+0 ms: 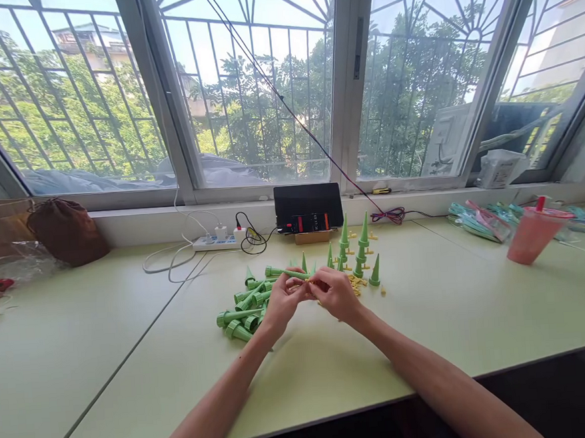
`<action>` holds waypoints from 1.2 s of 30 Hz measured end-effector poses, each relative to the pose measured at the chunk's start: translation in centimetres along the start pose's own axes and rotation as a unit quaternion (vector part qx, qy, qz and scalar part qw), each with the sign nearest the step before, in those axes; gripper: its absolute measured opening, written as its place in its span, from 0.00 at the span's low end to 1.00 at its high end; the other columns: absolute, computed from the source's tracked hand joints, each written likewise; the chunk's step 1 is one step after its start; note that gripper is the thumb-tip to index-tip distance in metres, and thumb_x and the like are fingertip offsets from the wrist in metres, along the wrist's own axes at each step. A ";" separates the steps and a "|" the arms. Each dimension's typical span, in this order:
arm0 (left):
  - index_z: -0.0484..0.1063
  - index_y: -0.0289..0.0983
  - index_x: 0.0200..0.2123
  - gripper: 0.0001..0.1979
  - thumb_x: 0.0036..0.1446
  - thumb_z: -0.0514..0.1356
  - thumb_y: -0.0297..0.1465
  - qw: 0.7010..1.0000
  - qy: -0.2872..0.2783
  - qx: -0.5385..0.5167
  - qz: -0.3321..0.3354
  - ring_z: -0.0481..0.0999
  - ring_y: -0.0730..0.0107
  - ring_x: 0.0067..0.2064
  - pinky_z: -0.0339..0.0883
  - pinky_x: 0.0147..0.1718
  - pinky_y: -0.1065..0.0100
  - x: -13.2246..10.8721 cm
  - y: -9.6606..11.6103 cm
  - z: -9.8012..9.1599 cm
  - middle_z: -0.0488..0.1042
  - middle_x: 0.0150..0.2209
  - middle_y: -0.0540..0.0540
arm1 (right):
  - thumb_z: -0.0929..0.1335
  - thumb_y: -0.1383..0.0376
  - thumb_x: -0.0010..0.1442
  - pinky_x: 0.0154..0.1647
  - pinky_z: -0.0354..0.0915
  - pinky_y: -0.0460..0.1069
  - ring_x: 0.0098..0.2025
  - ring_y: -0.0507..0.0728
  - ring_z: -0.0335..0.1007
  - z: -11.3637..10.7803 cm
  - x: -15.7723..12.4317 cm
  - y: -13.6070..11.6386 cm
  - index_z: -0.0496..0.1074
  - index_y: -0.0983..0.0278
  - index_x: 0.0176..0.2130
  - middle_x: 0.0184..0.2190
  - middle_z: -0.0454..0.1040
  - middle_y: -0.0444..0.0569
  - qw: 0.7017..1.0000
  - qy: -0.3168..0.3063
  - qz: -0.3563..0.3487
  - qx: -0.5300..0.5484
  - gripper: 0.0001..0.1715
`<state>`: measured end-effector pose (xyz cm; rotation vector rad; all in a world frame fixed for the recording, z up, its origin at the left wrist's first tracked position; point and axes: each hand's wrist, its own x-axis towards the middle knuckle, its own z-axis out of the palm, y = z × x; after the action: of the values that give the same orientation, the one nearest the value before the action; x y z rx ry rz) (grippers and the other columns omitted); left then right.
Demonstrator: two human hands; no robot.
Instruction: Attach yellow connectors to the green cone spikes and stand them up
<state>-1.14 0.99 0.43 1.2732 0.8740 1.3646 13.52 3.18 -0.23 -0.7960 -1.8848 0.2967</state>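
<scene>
My left hand is closed on a green plant watering spike, its tip pointing right. My right hand meets it there, fingers pinched at the spike's end around a bit of yellow, apparently a small yellow valve; the fingers partly hide it. Left of my hands lies a loose pile of green watering spikes with ribbed caps. Behind and right of my right hand, several spikes stand point up in rows, some with yellow valves sticking out sideways. Loose yellow valves lie beside my right hand.
A dark tablet leans at the window ledge behind a phone-like device. Left of it sits a power strip with cables. A pink cup with a straw stands right, near plastic packets. A brown drawstring bag is far left.
</scene>
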 end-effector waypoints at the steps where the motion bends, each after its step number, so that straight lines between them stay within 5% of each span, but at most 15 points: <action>1: 0.64 0.37 0.43 0.22 0.48 0.68 0.38 1.000 0.001 -0.001 0.000 0.78 0.68 0.33 0.76 0.38 0.59 0.0 0.0 0.0 0.73 0.30 0.50 | 0.66 0.70 0.57 0.26 0.56 0.45 0.25 0.50 0.61 0.0 0.0 0.0 0.73 0.65 0.28 0.23 0.67 0.44 1.000 0.001 0.003 0.005 0.07; 36: 0.65 0.37 0.42 0.21 0.46 0.67 0.36 1.000 0.008 -0.004 -0.005 0.77 0.68 0.32 0.75 0.38 0.60 0.0 -0.3 0.3 0.74 0.30 0.50 | 0.66 0.69 0.54 0.25 0.57 0.44 0.24 0.50 0.62 0.1 0.1 -0.2 0.72 0.65 0.26 0.23 0.70 0.44 0.999 0.016 0.040 0.017 0.07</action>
<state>-0.82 0.99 0.22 1.2516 0.8830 1.3710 13.38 3.11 -0.13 -0.8487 -1.8155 0.3629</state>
